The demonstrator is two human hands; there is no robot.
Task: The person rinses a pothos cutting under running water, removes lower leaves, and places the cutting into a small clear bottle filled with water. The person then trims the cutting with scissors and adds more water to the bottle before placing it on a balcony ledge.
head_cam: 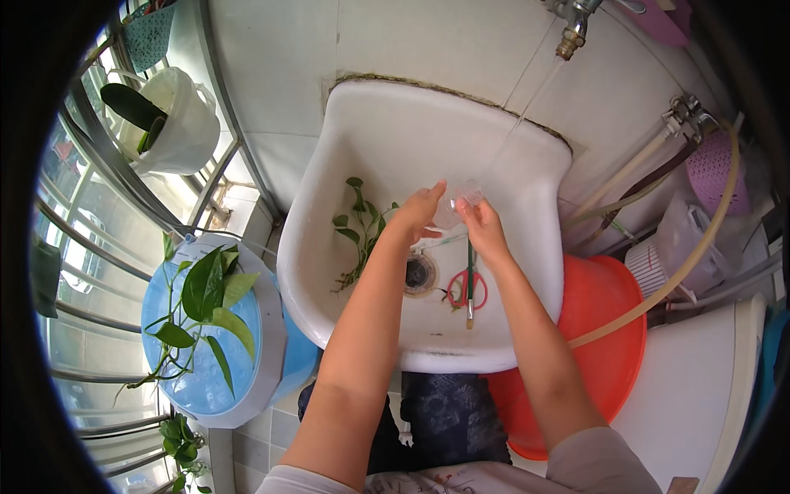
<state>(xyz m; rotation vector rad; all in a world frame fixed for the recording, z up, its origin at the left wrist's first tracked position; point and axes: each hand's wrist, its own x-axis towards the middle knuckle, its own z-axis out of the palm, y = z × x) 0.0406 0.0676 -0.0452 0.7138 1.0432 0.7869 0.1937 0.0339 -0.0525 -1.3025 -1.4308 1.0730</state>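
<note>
Over a white ceramic sink (518, 154), my right hand (486, 230) grips a clear, see-through cup (470, 192). My left hand (421, 213) is just left of the cup, its fingers apart; whether it touches the cup is hard to tell. Below them in the basin lie scissors with red handles (483, 290) and a flat paintbrush with a green handle (471, 272), the brush crossing the scissors. Leafy green cuttings (361, 222) rest against the basin's left side, partly hidden by my left arm. The drain (418, 275) shows between my forearms.
Water runs from a wall tap (574, 37) into the sink. Left stands a blue-topped appliance (234, 376) bearing a leafy vine (207, 284). A white bucket (185, 123) hangs by the window bars. A red basin (608, 321) and a hose (673, 296) are at the right.
</note>
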